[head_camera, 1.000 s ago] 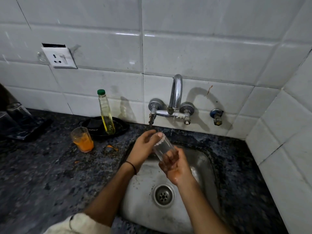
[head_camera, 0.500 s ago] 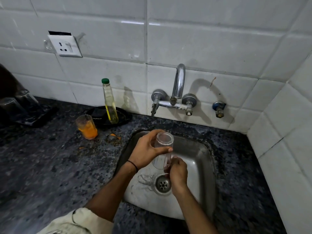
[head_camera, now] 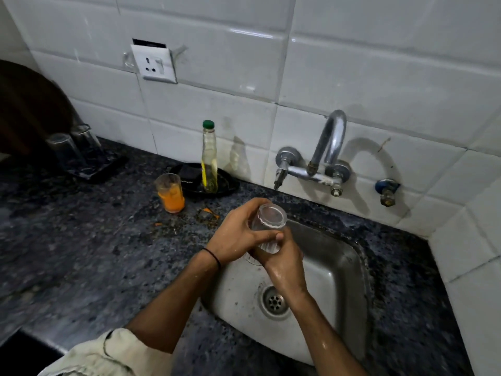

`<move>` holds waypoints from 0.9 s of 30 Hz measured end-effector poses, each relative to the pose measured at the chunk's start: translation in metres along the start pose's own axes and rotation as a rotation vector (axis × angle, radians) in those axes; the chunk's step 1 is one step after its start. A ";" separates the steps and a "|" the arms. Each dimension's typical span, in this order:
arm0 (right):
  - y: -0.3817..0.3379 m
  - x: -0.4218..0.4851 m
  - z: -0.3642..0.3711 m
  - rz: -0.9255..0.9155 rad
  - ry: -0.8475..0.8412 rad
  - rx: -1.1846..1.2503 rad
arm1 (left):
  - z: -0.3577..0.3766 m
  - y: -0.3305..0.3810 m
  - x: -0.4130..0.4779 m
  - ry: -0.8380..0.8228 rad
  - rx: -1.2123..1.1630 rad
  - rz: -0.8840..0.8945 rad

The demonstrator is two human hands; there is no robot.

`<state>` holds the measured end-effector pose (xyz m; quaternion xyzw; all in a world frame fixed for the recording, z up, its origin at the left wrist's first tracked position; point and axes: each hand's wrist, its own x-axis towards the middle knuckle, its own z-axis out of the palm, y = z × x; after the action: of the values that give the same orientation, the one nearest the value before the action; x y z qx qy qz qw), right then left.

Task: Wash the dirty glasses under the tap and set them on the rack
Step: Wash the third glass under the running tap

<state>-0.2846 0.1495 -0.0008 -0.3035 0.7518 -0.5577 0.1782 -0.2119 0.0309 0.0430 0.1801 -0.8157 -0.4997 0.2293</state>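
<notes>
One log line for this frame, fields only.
left hand: grips clear glass | right hand: holds its lower end | place: over sink | unwashed: orange-stained glass

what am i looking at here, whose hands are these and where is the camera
There is no machine here. A person wears one camera on the head, and it looks down at their own hands. The left hand and right hand both grip a clear glass over a steel sink, below a wall tap. On the dark counter stand a glass of orange liquid and a green-capped bottle on a black dish. Far left, a black rack holds two glasses.
</notes>
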 end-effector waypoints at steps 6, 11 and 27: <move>-0.017 0.032 0.060 -0.010 -0.145 0.060 | -0.078 -0.036 -0.012 0.047 -0.042 -0.071; -0.043 0.070 0.150 0.064 -0.250 0.197 | -0.180 -0.094 -0.039 0.317 -0.128 -0.236; -0.145 0.227 0.469 0.349 -0.373 0.509 | -0.443 -0.277 -0.011 0.421 0.243 -0.522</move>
<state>-0.1335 -0.3701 0.0046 -0.2130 0.5837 -0.6232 0.4749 0.0603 -0.4085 -0.0329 0.5075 -0.7305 -0.3927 0.2337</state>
